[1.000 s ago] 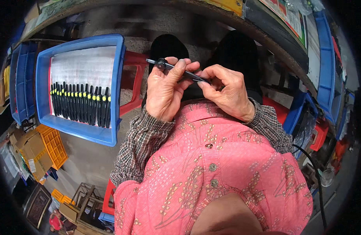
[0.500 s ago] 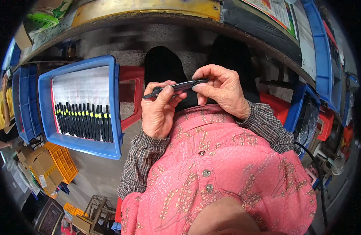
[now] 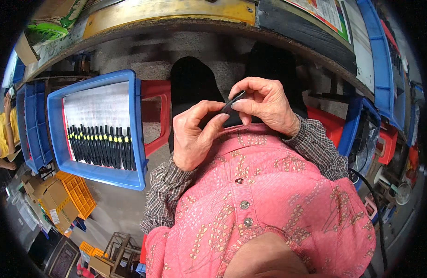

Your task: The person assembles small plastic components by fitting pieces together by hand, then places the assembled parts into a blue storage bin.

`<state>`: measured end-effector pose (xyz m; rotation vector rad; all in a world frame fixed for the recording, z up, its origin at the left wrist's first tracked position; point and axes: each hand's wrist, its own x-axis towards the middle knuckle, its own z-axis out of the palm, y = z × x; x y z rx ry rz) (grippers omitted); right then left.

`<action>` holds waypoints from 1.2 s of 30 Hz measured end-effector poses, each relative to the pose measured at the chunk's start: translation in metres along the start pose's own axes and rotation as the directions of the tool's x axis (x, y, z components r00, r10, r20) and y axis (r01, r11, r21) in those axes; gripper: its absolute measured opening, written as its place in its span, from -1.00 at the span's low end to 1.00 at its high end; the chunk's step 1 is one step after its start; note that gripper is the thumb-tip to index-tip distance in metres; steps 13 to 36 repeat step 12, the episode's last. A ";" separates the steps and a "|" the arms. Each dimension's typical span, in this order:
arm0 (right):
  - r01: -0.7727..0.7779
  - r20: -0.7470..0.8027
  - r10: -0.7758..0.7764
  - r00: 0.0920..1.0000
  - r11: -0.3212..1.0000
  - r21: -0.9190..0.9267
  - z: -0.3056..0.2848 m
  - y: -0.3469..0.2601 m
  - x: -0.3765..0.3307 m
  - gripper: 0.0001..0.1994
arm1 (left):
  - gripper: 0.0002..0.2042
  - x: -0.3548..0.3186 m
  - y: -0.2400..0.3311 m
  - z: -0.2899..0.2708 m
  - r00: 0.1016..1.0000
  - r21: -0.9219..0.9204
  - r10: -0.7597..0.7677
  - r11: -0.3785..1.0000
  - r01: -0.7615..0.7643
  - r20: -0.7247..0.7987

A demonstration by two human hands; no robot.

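My left hand [image 3: 194, 134] and my right hand [image 3: 265, 103] meet above my lap, fingers pinched round a slim black pointed piece [image 3: 233, 101]. Its right end slants upward between the right thumb and fingers. The left thumb and forefinger grip the lower end, and that hand hides much of it. To the left, a blue plastic tray [image 3: 142, 139] holds a row of several slender black tools [image 3: 116, 150] with yellow-green dots, lying side by side on a pale printed sheet [image 3: 96, 105]. Their exact kind is unclear.
A workbench edge [image 3: 172, 25] runs across the far side, with a yellow strip on it. Red stools [image 3: 164, 111] stand at both sides. More blue trays [image 3: 385, 74] are at the right. Orange crates [image 3: 79, 197] and cardboard boxes [image 3: 56, 204] are at lower left. Another person's arm [image 3: 8, 120] shows far left.
My left hand has turned and closed in toward the right hand, covering the piece's left end. The black piece now tilts more steeply, up to the right. My right hand stays nearly in place.
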<state>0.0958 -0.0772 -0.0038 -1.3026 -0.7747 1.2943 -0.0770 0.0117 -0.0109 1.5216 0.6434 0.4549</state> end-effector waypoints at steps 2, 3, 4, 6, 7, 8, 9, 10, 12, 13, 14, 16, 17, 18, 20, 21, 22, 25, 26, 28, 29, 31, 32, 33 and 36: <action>-0.003 -0.010 0.004 1.000 1.000 0.013 -0.002 0.000 0.000 -0.85 | -0.88 0.001 -0.001 0.003 0.999 -0.063 -0.045 0.997 0.046 0.023; -0.003 0.005 0.003 1.000 1.000 0.018 -0.002 0.002 0.000 -0.85 | -0.87 0.000 -0.002 0.005 0.995 -0.123 -0.091 0.988 0.096 0.048; -0.004 0.020 0.003 1.000 1.000 0.023 -0.002 0.003 0.000 -0.86 | -0.87 -0.001 -0.003 0.007 0.995 -0.125 -0.093 0.987 0.098 0.049; -0.019 0.025 0.018 1.000 0.999 0.045 -0.002 0.002 -0.002 -0.87 | -0.88 -0.004 -0.004 0.010 0.985 -0.351 -0.162 0.920 0.172 0.057; -0.031 0.031 0.029 0.999 0.997 0.068 -0.001 0.002 -0.002 -0.87 | -0.88 -0.004 -0.003 0.012 0.985 -0.352 -0.164 0.920 0.173 0.058; -0.032 0.031 0.030 0.999 0.997 0.068 -0.002 0.003 -0.002 -0.87 | -0.88 -0.005 -0.003 0.014 0.983 -0.375 -0.179 0.909 0.184 0.048; -0.038 0.035 0.036 0.999 0.997 0.073 -0.002 0.004 -0.002 -0.88 | -0.89 -0.006 -0.002 0.016 0.980 -0.398 -0.194 0.897 0.192 0.037; -0.044 0.040 0.041 0.998 0.996 0.078 -0.003 0.005 -0.002 -0.89 | -0.89 -0.006 -0.003 0.017 0.980 -0.398 -0.195 0.897 0.193 0.036; -0.060 0.052 0.055 0.997 0.995 0.084 -0.003 0.006 -0.001 -0.87 | -0.88 -0.007 -0.005 0.021 0.982 -0.449 -0.186 0.879 0.161 -0.012; -0.060 0.052 0.055 0.997 0.995 0.084 -0.003 0.006 -0.001 -0.87 | -0.88 -0.007 -0.005 0.021 0.982 -0.449 -0.186 0.879 0.161 -0.012; -0.060 0.052 0.055 0.997 0.995 0.084 -0.003 0.006 -0.001 -0.87 | -0.88 -0.007 -0.005 0.021 0.982 -0.449 -0.186 0.879 0.161 -0.012; -0.060 0.052 0.055 0.997 0.995 0.084 -0.003 0.006 -0.001 -0.87 | -0.88 -0.007 -0.005 0.021 0.982 -0.449 -0.186 0.879 0.161 -0.012; -0.060 0.052 0.055 0.997 0.995 0.084 -0.003 0.006 -0.001 -0.87 | -0.88 -0.007 -0.005 0.021 0.982 -0.449 -0.186 0.879 0.161 -0.012; -0.060 0.052 0.055 0.997 0.995 0.084 -0.003 0.006 -0.001 -0.87 | -0.88 -0.007 -0.005 0.021 0.982 -0.449 -0.186 0.879 0.161 -0.012; -0.060 0.052 0.055 0.997 0.995 0.084 -0.003 0.006 -0.001 -0.87 | -0.88 -0.007 -0.005 0.021 0.982 -0.449 -0.186 0.879 0.161 -0.012; -0.060 0.052 0.055 0.997 0.995 0.084 -0.003 0.006 -0.001 -0.87 | -0.88 -0.007 -0.005 0.021 0.982 -0.449 -0.186 0.879 0.161 -0.012; -0.060 0.052 0.055 0.997 0.995 0.084 -0.003 0.006 -0.001 -0.87 | -0.88 -0.007 -0.005 0.021 0.982 -0.449 -0.186 0.879 0.161 -0.012; -0.060 0.052 0.055 0.997 0.995 0.084 -0.003 0.006 -0.001 -0.87 | -0.88 -0.007 -0.005 0.021 0.982 -0.449 -0.186 0.879 0.161 -0.012; -0.060 0.052 0.055 0.997 0.995 0.084 -0.003 0.006 -0.001 -0.87 | -0.88 -0.007 -0.005 0.021 0.982 -0.449 -0.186 0.879 0.161 -0.012; -0.060 0.052 0.055 0.997 0.995 0.084 -0.003 0.006 -0.001 -0.87 | -0.88 -0.007 -0.005 0.021 0.982 -0.449 -0.186 0.879 0.161 -0.012; -0.060 0.052 0.055 0.997 0.995 0.084 -0.003 0.006 -0.001 -0.87 | -0.88 -0.007 -0.005 0.021 0.982 -0.449 -0.186 0.879 0.161 -0.012; -0.060 0.052 0.055 0.997 0.995 0.084 -0.003 0.006 -0.001 -0.87 | -0.88 -0.007 -0.005 0.021 0.982 -0.449 -0.186 0.879 0.161 -0.012; -0.060 0.052 0.055 0.997 0.995 0.084 -0.003 0.006 -0.001 -0.87 | -0.88 -0.007 -0.005 0.021 0.982 -0.449 -0.186 0.879 0.161 -0.012; -0.060 0.052 0.055 0.997 0.995 0.084 -0.003 0.006 -0.001 -0.87 | -0.88 -0.007 -0.005 0.021 0.982 -0.449 -0.186 0.879 0.161 -0.012; -0.060 0.052 0.055 0.997 0.995 0.084 -0.003 0.006 -0.001 -0.87 | -0.88 -0.007 -0.005 0.021 0.982 -0.449 -0.186 0.879 0.161 -0.012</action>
